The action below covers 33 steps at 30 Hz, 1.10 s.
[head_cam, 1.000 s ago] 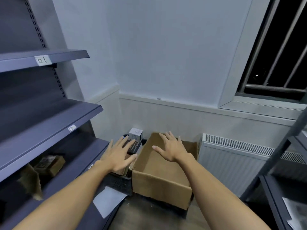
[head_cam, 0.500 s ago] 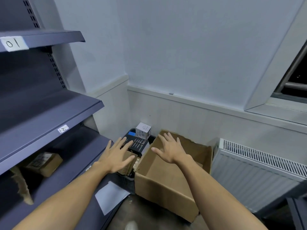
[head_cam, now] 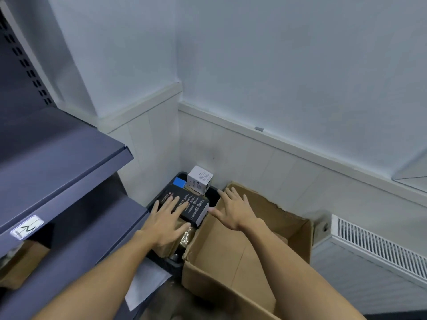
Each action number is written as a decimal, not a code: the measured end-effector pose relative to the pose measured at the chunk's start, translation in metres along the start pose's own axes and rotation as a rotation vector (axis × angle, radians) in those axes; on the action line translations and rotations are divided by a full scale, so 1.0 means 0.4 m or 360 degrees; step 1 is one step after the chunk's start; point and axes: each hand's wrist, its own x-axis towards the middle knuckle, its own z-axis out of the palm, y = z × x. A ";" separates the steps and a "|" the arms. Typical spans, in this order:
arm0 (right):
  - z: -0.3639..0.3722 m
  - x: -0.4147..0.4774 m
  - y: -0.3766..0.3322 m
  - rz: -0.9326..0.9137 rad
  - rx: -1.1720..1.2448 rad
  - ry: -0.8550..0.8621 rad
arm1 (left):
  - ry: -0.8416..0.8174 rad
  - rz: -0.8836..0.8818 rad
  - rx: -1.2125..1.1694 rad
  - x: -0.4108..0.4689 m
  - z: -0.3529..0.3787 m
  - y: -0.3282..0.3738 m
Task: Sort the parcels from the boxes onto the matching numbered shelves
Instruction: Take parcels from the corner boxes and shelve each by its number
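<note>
A dark crate (head_cam: 172, 265) in the room's corner holds several parcels: a long black box (head_cam: 195, 207), a small white box (head_cam: 199, 179), a blue one (head_cam: 179, 182) and a brown parcel (head_cam: 165, 249). My left hand (head_cam: 167, 221) hovers over the black box with fingers spread and straight; whether it touches is unclear. My right hand (head_cam: 232, 210) is spread open above the left rim of an open cardboard box (head_cam: 233, 262), holding nothing. At left, a grey shelf (head_cam: 57, 179) carries a label (head_cam: 26, 227) reading 2.
A lower shelf (head_cam: 76, 257) holds a brown parcel (head_cam: 22, 265) at the far left. A white sheet (head_cam: 144, 286) lies on that shelf's edge. A white radiator (head_cam: 379, 252) stands against the wall on the right. The cardboard box's inside looks bare.
The view has tilted down and moved closer to the corner. Both hands have reached forward, the left now over the black box, the right over the cardboard box's rim.
</note>
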 end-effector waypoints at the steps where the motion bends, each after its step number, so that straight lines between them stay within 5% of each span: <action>1: 0.008 0.028 -0.004 -0.0009 0.0010 -0.0012 | -0.0017 -0.0004 -0.0003 0.020 0.005 -0.010; 13: 0.129 0.250 0.084 -0.0085 0.0150 -0.0226 | -0.0216 -0.0104 0.0051 0.185 0.092 -0.056; 33: 0.377 0.512 0.208 -0.0332 0.0116 -0.0454 | -0.0186 -0.0428 -0.0158 0.340 0.404 -0.062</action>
